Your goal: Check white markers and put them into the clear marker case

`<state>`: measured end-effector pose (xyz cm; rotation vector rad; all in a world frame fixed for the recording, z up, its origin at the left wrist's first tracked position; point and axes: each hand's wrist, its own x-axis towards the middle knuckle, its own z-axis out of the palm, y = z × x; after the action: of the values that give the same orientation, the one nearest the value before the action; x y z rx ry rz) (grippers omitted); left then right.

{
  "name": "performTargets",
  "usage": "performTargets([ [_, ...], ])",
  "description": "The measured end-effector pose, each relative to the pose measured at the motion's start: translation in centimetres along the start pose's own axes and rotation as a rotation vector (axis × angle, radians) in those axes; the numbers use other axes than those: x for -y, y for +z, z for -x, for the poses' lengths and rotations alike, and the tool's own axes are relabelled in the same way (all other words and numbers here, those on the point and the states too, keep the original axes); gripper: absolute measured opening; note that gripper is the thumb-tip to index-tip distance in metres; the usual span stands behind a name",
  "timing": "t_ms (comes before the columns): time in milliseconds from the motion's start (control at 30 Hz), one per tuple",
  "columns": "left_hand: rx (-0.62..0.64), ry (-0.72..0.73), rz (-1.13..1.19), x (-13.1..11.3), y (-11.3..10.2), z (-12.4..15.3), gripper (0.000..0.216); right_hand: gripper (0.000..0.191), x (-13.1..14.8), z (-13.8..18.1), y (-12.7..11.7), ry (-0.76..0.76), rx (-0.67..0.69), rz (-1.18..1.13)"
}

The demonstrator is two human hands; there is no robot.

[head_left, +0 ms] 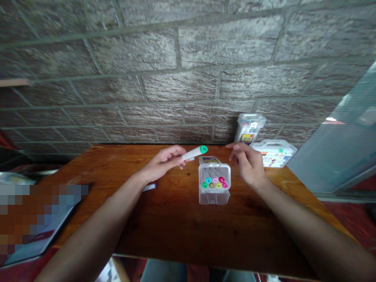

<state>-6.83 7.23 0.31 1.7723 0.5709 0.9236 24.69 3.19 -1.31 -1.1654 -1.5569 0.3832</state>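
The left hand point(169, 159) pinches a white green-ended marker point(192, 153) above the table point(176, 219), left of the clear marker case point(214, 197). The right hand point(248, 161), loosely curled, seems to hold nothing. The marker looks light, stiff, smooth; mid-barrel should grip best.

White marker point(192, 154) with a bright green end point(203, 149), dark digits on it. Clear case point(214, 197): marker ends point(215, 180) show cyan, pale pink and crimson above, green, tan, yellow and hot pink below. Table point(176, 223) orange-brown wood grain, darker near side. Wall point(232, 47) grey-brown blocks, streaky, with grey-green joints. Back box point(250, 127) clear, yellow label point(247, 138). Loose pen point(150, 187) white, tip looks purple, but too blurred to be sure.
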Motion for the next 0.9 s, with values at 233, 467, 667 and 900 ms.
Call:
performTargets([
  [233, -0.102, 0.055, 0.003, 0.0, 0.7, -0.2, 0.027, 0.050, 5.8, -0.4, -0.9, -0.140, 0.042, -0.171],
  [467, -0.209, 0.082, 0.104, 0.3, 1.0, -0.5, 0.033, 0.047, 9.9, -1.3, -0.4, -0.226, 0.244, 0.041],
  [667, -0.251, 0.125, 0.125, -1.0, 2.9, -0.4, 0.030, 0.021, 8.6, 0.4, -1.4, -0.198, 0.132, 0.015],
  [900, -0.230, 0.189, 0.198, -2.0, 4.8, 0.0, 0.030, 0.031, 6.4, 0.6, -2.4, 0.051, 0.027, -0.325],
])
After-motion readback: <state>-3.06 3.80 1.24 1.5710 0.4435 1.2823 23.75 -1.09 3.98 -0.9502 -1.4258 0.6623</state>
